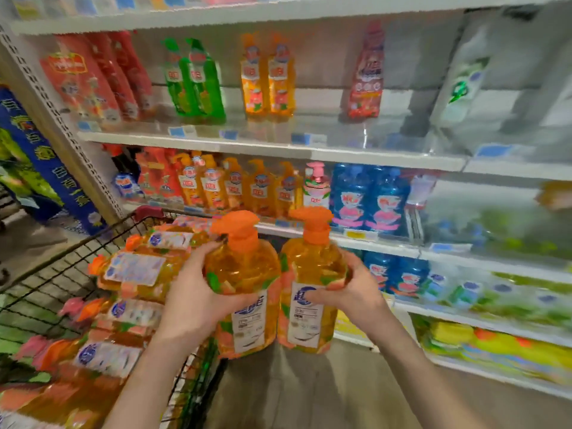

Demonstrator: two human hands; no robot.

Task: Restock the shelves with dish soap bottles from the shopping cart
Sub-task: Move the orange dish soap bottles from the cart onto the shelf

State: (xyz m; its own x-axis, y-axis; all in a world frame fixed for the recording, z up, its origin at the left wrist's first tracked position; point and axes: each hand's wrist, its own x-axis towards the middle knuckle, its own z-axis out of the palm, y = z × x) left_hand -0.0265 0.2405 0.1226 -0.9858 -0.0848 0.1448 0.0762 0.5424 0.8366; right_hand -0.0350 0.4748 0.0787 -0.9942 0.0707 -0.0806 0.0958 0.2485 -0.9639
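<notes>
Two orange dish soap bottles, held side by side in front of the shelving. The left hand grips the left pump bottle around its shoulder, fingers curled over the far side. The right hand grips the right pump bottle the same way, thumb across its white label. Both bottles stand upright, long axis vertical, orange pump heads on top and bases down. Their sides are touching or nearly so. They hang in the air between the shopping cart at the left and the lower shelves at the right. Blur hides which way the pump spouts point. In the cart, more orange bottles lie on their sides, caps toward the left. On the middle shelf stand orange pump bottles and, further right, blue bottles.
</notes>
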